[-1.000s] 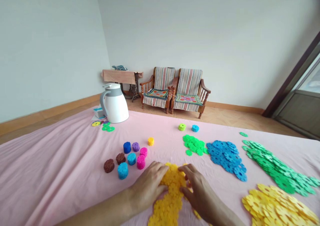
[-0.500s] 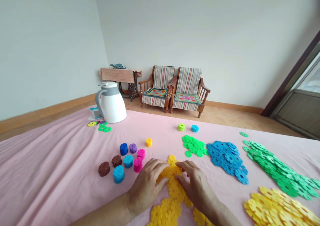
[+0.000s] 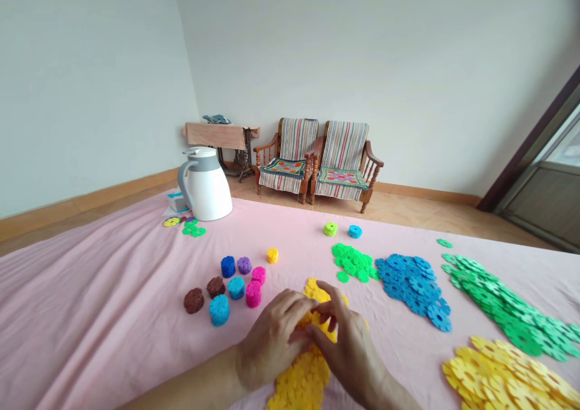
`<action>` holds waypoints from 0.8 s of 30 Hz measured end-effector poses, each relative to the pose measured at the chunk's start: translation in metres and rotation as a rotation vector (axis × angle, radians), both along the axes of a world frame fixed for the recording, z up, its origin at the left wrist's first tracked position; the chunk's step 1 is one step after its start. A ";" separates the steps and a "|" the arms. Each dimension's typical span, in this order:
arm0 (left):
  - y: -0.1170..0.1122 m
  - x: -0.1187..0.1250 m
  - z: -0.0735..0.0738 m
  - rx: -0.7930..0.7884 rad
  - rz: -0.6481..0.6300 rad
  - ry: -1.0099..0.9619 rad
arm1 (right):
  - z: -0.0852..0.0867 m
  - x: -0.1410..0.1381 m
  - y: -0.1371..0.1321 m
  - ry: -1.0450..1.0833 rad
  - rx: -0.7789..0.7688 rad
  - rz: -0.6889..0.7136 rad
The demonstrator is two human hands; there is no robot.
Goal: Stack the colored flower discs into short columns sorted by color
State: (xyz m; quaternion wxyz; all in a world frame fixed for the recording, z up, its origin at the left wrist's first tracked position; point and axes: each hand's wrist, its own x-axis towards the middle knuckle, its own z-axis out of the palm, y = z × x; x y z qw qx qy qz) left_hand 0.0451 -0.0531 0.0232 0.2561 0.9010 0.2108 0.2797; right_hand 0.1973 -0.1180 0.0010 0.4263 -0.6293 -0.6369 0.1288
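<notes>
My left hand point(image 3: 281, 336) is curled over a pile of yellow flower-shaped plastic discs point(image 3: 301, 381), its fingers bent round yellow discs that they mostly cover. Close against it, my right hand point(image 3: 351, 345) has its thumb and bent fingers at the left fingertips, with the index finger lifted. What lies between the fingertips is largely hidden, but yellow shows there. More yellow discs point(image 3: 312, 288) spread out just beyond both hands. Left of them stand short stacks of like discs: pink point(image 3: 253, 294), light blue point(image 3: 220, 310), brown point(image 3: 194, 300), dark blue point(image 3: 228, 267) and purple point(image 3: 244, 265).
Loose heaps of bright green point(image 3: 353, 262), blue point(image 3: 414, 286), green point(image 3: 502, 301) and yellow discs point(image 3: 507, 377) lie to the right. Small yellow point(image 3: 272, 255), lime point(image 3: 330, 229) and blue stacks point(image 3: 354, 232) stand farther back. A white jug point(image 3: 208, 186) is at the back left on the pink cloth point(image 3: 113, 313).
My hands have come together over the yellow discs, the right moving left until its fingers meet the left hand. My right index finger has risen. The view has shifted slightly.
</notes>
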 end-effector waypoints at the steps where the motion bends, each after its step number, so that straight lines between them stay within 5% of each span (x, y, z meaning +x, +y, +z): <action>1: 0.000 0.000 0.000 0.014 -0.004 0.008 | 0.001 -0.003 0.000 0.027 -0.013 -0.012; 12: -0.001 0.002 -0.005 -0.008 0.081 -0.043 | -0.001 0.000 0.000 0.078 -0.025 -0.040; 21: 0.059 -0.020 0.042 -0.091 0.429 -0.116 | 0.001 0.029 0.010 0.143 -0.057 -0.184; 24: 0.067 -0.023 0.054 -0.212 0.401 -0.080 | 0.002 0.025 0.009 0.171 -0.029 -0.168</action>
